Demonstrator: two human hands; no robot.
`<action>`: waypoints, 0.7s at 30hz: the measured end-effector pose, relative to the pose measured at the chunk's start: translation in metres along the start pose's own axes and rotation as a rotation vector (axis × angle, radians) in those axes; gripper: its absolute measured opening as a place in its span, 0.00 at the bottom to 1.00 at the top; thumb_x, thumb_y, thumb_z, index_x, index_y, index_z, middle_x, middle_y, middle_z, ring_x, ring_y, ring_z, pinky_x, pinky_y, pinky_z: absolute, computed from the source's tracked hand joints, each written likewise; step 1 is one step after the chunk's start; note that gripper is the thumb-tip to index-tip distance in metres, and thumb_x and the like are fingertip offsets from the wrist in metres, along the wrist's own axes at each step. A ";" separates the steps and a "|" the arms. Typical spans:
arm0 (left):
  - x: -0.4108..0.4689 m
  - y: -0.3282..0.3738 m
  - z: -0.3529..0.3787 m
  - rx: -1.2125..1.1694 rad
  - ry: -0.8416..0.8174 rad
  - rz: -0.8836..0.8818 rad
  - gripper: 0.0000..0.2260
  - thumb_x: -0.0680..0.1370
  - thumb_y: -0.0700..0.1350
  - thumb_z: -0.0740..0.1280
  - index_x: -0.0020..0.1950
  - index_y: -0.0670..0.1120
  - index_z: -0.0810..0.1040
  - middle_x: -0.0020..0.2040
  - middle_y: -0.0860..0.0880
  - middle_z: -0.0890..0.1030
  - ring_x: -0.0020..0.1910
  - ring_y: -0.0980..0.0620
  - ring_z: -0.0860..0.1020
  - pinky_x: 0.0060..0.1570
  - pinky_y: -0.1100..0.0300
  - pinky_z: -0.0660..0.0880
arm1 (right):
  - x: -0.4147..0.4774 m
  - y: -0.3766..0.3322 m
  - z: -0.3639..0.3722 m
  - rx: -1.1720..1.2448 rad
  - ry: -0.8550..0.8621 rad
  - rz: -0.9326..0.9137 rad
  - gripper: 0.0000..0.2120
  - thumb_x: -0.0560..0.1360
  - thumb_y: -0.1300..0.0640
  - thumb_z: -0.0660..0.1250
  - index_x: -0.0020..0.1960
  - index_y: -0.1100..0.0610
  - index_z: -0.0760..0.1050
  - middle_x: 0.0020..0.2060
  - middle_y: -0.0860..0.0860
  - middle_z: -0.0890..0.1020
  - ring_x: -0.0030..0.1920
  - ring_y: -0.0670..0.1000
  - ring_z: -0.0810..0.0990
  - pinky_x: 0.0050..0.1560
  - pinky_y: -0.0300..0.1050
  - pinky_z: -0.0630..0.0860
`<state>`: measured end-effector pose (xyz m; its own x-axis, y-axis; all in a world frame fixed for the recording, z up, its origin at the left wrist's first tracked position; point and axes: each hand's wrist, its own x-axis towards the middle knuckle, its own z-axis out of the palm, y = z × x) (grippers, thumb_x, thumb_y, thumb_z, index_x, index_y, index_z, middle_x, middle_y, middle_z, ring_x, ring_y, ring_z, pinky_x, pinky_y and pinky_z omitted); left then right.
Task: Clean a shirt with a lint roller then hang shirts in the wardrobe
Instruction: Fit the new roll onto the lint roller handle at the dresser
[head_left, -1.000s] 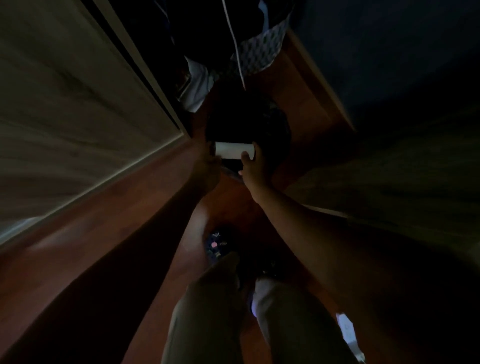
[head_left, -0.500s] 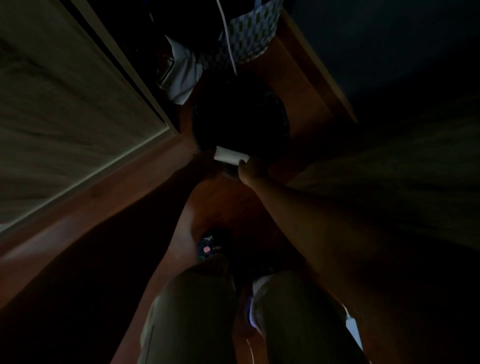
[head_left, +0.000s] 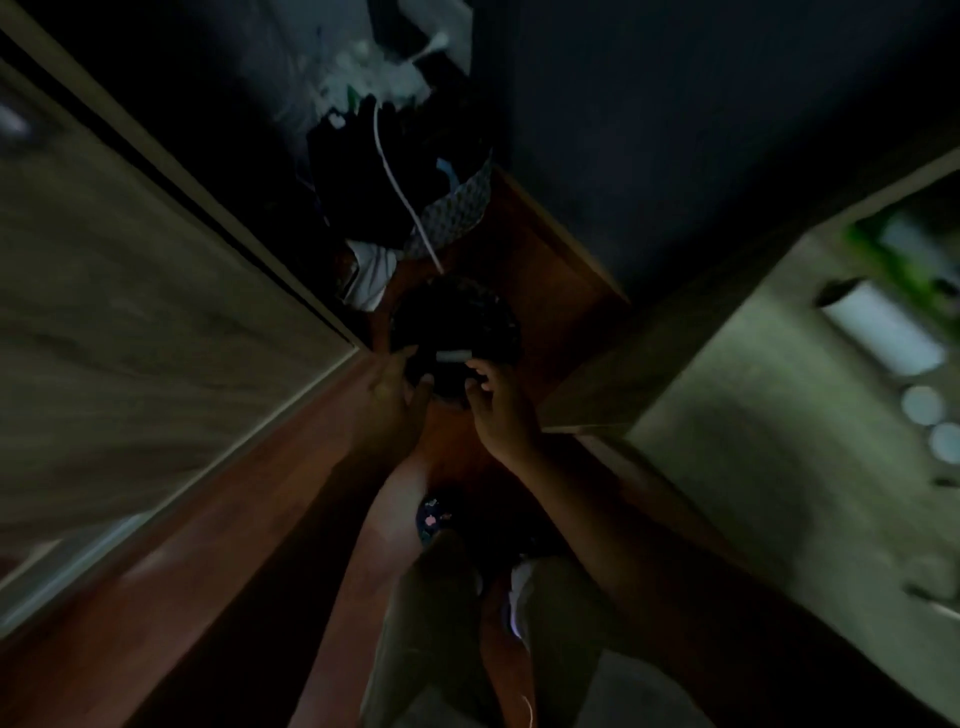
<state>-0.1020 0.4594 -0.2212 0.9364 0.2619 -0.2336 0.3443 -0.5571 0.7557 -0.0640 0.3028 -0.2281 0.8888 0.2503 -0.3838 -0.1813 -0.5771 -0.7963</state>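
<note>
The room is very dark. A round dark bin (head_left: 457, 322) stands on the reddish wood floor (head_left: 535, 270). A small white strip (head_left: 453, 356), apparently a used lint sheet, lies inside it near the front rim. My left hand (head_left: 395, 400) hovers at the bin's near left edge with its fingers extended. My right hand (head_left: 501, 410) is at the near right edge, fingers loosely bent, with nothing visible in it. A white lint roller (head_left: 883, 332) with a dark handle lies on the table (head_left: 753, 441) to the right. No shirt can be made out clearly.
The pale wardrobe door (head_left: 156, 322) runs along the left. Behind the bin sits a patterned bag (head_left: 457, 208) of dark clothes with a white cord (head_left: 400, 187) across it, beside a white garment (head_left: 371, 275). Two round pale items (head_left: 922, 405) lie on the table. My legs and slippers (head_left: 434, 514) are below.
The white sheet that was stretched between both hands now lies in the bin. Both hands have let go and drawn slightly apart. The camera has tilted up and right, revealing the table.
</note>
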 end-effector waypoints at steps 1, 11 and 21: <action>-0.007 0.027 -0.007 -0.009 -0.001 0.042 0.19 0.83 0.42 0.65 0.74 0.39 0.70 0.67 0.39 0.78 0.64 0.49 0.75 0.61 0.72 0.68 | -0.018 -0.019 -0.025 0.020 0.041 -0.032 0.15 0.83 0.59 0.61 0.69 0.58 0.74 0.66 0.57 0.75 0.65 0.55 0.76 0.63 0.49 0.75; -0.026 0.267 0.026 0.173 -0.228 0.455 0.21 0.81 0.49 0.63 0.72 0.44 0.73 0.67 0.42 0.77 0.67 0.43 0.74 0.66 0.55 0.70 | -0.131 -0.046 -0.260 0.071 0.460 -0.117 0.11 0.80 0.57 0.65 0.62 0.54 0.76 0.58 0.51 0.78 0.55 0.46 0.77 0.51 0.31 0.72; -0.025 0.369 0.198 0.514 -0.405 0.670 0.28 0.71 0.37 0.73 0.71 0.43 0.75 0.69 0.40 0.76 0.69 0.38 0.74 0.67 0.43 0.70 | -0.171 0.080 -0.386 0.053 0.609 0.105 0.12 0.74 0.52 0.65 0.55 0.55 0.78 0.53 0.50 0.81 0.53 0.49 0.78 0.56 0.49 0.76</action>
<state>0.0150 0.0910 -0.0576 0.8694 -0.4805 -0.1152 -0.3787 -0.7977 0.4692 -0.0679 -0.0861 -0.0458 0.9429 -0.3031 -0.1379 -0.2874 -0.5315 -0.7968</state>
